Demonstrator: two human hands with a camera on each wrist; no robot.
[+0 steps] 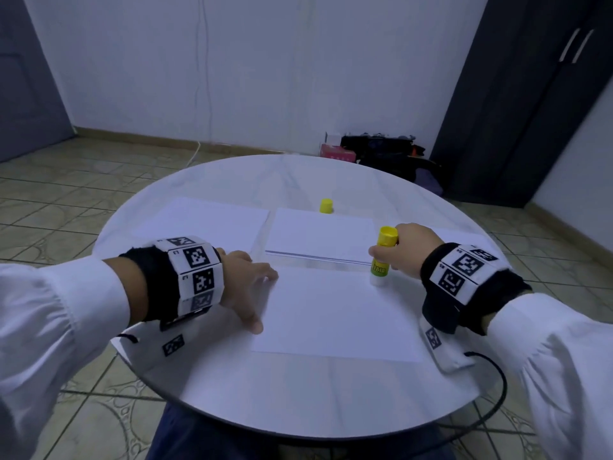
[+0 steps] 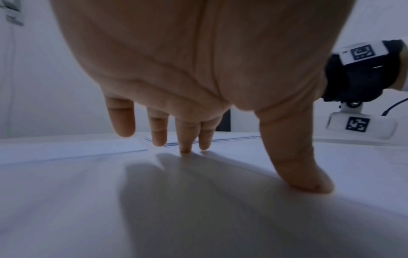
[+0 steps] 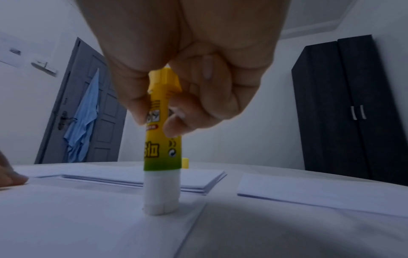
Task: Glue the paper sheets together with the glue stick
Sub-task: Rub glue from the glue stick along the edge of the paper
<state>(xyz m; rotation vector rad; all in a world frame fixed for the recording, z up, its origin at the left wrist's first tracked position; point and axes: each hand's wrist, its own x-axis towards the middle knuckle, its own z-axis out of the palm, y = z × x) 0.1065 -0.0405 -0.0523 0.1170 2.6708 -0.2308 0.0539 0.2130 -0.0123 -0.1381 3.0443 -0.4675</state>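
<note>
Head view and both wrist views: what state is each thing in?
Yellow-green glue stick: uncapped, upright, white tip on near sheet.
Yellow cap: off, standing on table.
Near white paper sheet: flat, held down.
Left hand: fingers spread, pressing sheet.
Right hand: gripping glue stick.

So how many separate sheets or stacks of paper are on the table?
4: near sheet under both hands, stack behind it, far-left paper, and one at right, mostly hidden behind the right hand.

Glossy white table (image 1: 298,403), faintly reflective; matt white paper sheets (image 1: 335,313); smooth yellow plastic glue stick (image 1: 384,252); matching plastic cap (image 1: 326,206) at twelve o'clock; white cloth sleeves (image 1: 66,310).
</note>
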